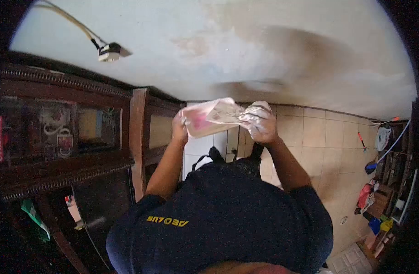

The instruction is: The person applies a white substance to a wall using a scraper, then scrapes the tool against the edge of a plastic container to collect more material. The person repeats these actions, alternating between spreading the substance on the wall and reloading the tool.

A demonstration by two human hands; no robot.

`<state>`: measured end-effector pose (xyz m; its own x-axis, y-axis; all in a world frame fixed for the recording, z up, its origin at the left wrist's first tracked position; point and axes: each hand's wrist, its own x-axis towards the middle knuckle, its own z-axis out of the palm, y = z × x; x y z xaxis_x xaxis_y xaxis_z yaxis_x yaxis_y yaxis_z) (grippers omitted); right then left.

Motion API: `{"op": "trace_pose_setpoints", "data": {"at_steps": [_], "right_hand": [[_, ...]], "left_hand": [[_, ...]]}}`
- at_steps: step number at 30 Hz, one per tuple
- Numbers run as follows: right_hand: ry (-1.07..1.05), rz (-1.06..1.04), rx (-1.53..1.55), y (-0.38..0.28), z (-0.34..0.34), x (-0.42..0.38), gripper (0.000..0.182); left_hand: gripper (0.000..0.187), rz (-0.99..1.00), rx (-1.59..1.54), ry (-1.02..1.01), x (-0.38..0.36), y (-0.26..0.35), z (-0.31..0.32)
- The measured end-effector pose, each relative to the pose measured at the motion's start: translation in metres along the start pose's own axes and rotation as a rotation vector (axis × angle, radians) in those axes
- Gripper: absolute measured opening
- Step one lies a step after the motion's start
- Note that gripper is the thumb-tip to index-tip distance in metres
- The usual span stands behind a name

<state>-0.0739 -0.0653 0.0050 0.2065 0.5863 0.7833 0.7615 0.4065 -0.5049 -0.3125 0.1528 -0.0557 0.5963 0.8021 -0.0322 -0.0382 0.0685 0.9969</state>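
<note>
My left hand (179, 127) is closed round the left end of a pale pink-and-white rectangular container (198, 130), held tilted in front of my chest. My right hand (266, 125) is closed on a crumpled whitish cloth (225, 114), bunched between its fingers. One part of the cloth spreads leftward over the container's right side, and the two touch or overlap. Blur hides the exact material of both things.
A dark wooden cabinet (136, 132) with glass panes stands at left. Ahead is a stained pale wall (255, 55) with a socket (109, 52) on a cord. Tiled floor (319, 137) stretches right, towards a cluttered rack (392, 182).
</note>
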Motion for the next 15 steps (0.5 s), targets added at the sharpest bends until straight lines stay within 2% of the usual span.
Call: {"op": "trace_pose_setpoints", "data": {"at_steps": [1,2,3,5,7,12,15], "right_hand": [[-0.01,0.006,0.007,-0.01,-0.001,0.0,0.018],[-0.091,-0.054,-0.085,-0.017,-0.001,0.001,0.018],[-0.17,-0.118,-0.181,-0.022,-0.002,0.001,0.018],[-0.173,-0.13,-0.262,-0.011,0.002,-0.021,0.021],[-0.258,-0.109,-0.33,-0.009,-0.004,-0.027,0.022],[-0.304,0.039,-0.365,-0.01,-0.028,-0.044,0.027],[-0.246,0.115,-0.348,-0.012,-0.03,-0.048,0.025]], "left_hand": [[0.03,0.091,0.135,-0.056,0.002,0.006,0.005],[0.03,-0.069,-0.081,-0.004,0.003,0.012,0.016],[0.03,-0.07,-0.084,-0.002,0.003,0.012,0.021],[0.03,-0.114,-0.354,-0.041,0.01,0.014,0.03],[0.031,-0.142,-0.388,-0.038,0.009,0.022,0.034],[0.032,-0.123,-0.437,-0.078,0.01,0.022,0.037],[0.032,-0.155,-0.487,-0.043,0.007,0.024,0.038]]}}
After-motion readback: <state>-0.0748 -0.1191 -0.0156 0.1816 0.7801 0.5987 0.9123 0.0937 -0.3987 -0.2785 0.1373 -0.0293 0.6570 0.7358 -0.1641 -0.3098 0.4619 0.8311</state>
